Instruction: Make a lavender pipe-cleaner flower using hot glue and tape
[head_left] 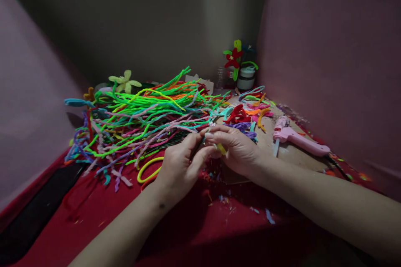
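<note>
Both hands meet over the front of the pile, fingertips pinched together. My left hand (180,162) is closed on a thin stem whose length is mostly hidden by the fingers. Small white tips (212,124) stick up from between the fingertips. My right hand (236,148) is closed around the same spot, and a yellow piece (221,148) shows under its fingers; its kind is unclear. Beside my left wrist lie a yellow loop (150,169) and a red one, like scissor handles, partly covered by the hand.
A heap of coloured pipe cleaners (147,108) spreads behind my hands. At right, a pink glue gun (297,137) rests on a board (266,150) with bent pipe-cleaner pieces. Behind stand a jar (246,78) and a red flower (233,57). A black object (40,208) lies left; scraps litter the red cloth (194,233).
</note>
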Action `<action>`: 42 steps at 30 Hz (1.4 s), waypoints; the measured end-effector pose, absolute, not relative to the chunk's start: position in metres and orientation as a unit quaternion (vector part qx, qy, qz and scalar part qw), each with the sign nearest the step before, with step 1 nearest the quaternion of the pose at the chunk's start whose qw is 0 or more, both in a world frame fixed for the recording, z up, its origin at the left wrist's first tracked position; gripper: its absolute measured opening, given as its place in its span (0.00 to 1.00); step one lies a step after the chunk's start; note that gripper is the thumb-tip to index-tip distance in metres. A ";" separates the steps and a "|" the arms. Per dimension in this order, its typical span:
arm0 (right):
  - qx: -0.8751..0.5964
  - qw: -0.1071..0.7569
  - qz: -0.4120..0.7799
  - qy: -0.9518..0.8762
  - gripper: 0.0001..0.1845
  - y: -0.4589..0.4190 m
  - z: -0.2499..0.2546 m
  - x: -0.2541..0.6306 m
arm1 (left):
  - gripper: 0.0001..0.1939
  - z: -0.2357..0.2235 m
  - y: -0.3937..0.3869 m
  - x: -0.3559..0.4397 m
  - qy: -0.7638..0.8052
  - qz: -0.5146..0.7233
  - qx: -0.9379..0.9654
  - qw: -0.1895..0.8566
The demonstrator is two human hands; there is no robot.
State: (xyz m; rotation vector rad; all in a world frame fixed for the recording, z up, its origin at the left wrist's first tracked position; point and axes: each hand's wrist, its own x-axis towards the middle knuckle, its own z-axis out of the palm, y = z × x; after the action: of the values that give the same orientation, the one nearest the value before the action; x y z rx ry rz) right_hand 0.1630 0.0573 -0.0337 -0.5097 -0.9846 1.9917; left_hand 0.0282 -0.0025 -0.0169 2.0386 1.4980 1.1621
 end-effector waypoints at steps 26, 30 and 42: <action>-0.187 0.402 0.773 -0.454 0.09 0.059 -0.035 0.162 | 0.08 -0.008 -0.005 0.035 0.522 0.529 0.507 0.437; -0.186 0.376 0.799 -0.431 0.11 0.060 -0.035 0.161 | 0.09 -0.008 -0.001 0.030 0.467 0.517 0.439 0.567; -0.181 0.388 0.809 -0.402 0.06 0.059 -0.033 0.165 | 0.10 -0.007 0.001 0.024 0.436 0.483 0.526 0.548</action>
State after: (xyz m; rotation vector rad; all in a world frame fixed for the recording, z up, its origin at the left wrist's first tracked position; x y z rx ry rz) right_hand 0.1650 0.0588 -0.0327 -0.4602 -1.0230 2.0578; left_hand 0.0236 0.0015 -0.0070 1.2450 1.0325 1.1431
